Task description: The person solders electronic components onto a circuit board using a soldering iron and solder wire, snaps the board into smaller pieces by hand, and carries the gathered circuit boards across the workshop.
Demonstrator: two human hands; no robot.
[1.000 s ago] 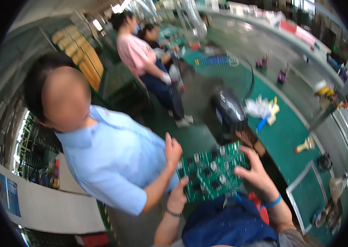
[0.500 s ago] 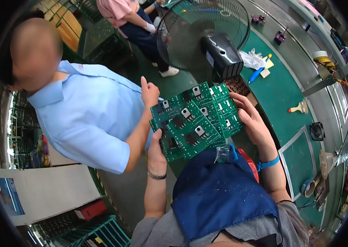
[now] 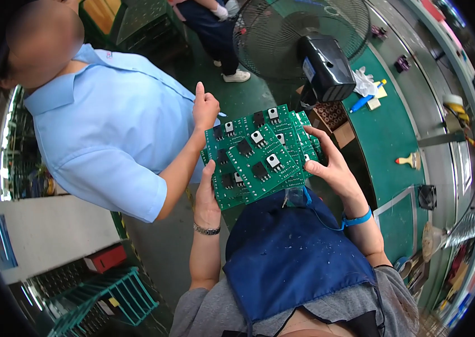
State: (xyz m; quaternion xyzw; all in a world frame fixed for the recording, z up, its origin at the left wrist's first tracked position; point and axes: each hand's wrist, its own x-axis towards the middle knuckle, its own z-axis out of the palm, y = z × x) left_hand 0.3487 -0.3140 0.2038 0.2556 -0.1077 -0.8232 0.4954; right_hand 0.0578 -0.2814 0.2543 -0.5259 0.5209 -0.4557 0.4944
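Between my hands is a loose stack of green circuit boards (image 3: 254,154), fanned out unevenly, with black and silver-tabbed components standing on the top ones. My left hand (image 3: 208,188) grips the stack's left edge, its thumb on top and its other fingers hidden beneath. At the right edge, my right hand (image 3: 333,168) holds the boards with thumb and fingers. A blue wrist strap (image 3: 357,219) circles my right wrist, its cord leading toward my blue apron (image 3: 299,253).
At my left stands a person in a light blue shirt (image 3: 111,123), one hand (image 3: 206,106) close to the boards. Ahead is a black fan (image 3: 327,67). The green workbench (image 3: 389,129) on the right bears white gloves (image 3: 364,82), a blue marker (image 3: 361,103) and a brush (image 3: 409,161).
The stack has shifted slightly left, and its right-hand boards are now tucked further under the others. My right hand has moved inward with them. The view has turned a little.
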